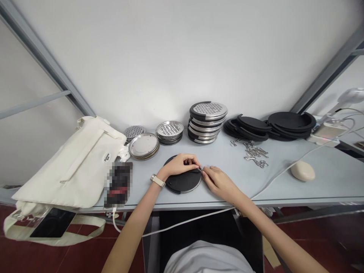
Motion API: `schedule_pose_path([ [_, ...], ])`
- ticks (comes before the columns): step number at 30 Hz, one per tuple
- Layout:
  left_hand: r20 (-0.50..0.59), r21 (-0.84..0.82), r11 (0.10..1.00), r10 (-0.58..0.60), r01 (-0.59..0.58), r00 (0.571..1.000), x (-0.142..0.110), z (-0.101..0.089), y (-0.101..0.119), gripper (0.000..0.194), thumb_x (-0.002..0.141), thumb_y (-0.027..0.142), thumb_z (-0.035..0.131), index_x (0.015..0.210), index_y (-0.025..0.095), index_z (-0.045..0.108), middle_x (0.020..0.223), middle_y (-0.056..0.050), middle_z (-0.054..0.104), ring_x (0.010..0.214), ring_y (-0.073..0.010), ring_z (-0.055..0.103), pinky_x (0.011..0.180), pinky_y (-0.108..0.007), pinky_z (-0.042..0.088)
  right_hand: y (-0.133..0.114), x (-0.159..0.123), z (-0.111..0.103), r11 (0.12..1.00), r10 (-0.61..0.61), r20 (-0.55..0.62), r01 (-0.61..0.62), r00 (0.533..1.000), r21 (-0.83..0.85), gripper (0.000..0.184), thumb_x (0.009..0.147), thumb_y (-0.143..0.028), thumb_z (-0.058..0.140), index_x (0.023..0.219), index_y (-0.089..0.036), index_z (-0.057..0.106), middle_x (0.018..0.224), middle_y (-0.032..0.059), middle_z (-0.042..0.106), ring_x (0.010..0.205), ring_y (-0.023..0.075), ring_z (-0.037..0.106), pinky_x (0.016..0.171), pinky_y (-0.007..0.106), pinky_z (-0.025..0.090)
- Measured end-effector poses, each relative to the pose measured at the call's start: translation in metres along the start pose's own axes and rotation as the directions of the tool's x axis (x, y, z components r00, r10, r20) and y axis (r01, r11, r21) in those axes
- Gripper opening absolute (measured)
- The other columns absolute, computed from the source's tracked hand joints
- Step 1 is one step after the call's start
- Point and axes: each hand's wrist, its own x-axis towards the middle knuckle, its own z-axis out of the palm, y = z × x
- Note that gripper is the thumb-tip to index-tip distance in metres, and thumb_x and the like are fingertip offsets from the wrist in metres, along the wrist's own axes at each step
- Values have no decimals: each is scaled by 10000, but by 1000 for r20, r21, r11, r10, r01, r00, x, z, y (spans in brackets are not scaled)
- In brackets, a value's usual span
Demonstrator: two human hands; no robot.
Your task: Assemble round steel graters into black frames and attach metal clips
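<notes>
A round black disc with a silver rim lies flat on the grey table in front of me. My left hand, with a watch on its wrist, rests over the disc's upper part, thumb and index finger pinched at its right edge. From the right, my right hand meets it there, fingertips pressed together. Between the two sets of fingertips shows a thin, shiny metal clip, mostly hidden by the fingers. Similar loose metal clips lie in a small heap to the right.
Behind the disc stand stacked graters with black rims, perforated metal discs and plain metal plates. Black ring-shaped holders sit at the back right. A white cable crosses the table near a mouse. Left are a bag and phone.
</notes>
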Motion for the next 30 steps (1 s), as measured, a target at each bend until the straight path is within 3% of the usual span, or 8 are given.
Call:
schedule_pose_path([
  [9, -7, -8, 1000, -29, 29, 1000, 0, 0, 0, 192, 839, 306, 593, 867, 143, 689, 768, -10, 642, 665, -94, 483, 649, -222, 361, -7, -1, -7, 986, 47, -12, -44, 999, 162, 139, 965, -246, 313, 866, -221, 406, 751, 22, 579, 679, 177, 531, 625, 274, 395],
  [30, 9, 47, 999, -24, 24, 1000, 0, 0, 4, 178, 862, 288, 550, 888, 142, 647, 835, -15, 654, 681, -96, 490, 678, -228, 381, -5, -1, -6, 994, 23, -22, -21, 999, 106, 125, 878, -163, 365, 776, -219, 409, 675, 5, 521, 637, 172, 477, 613, 272, 364],
])
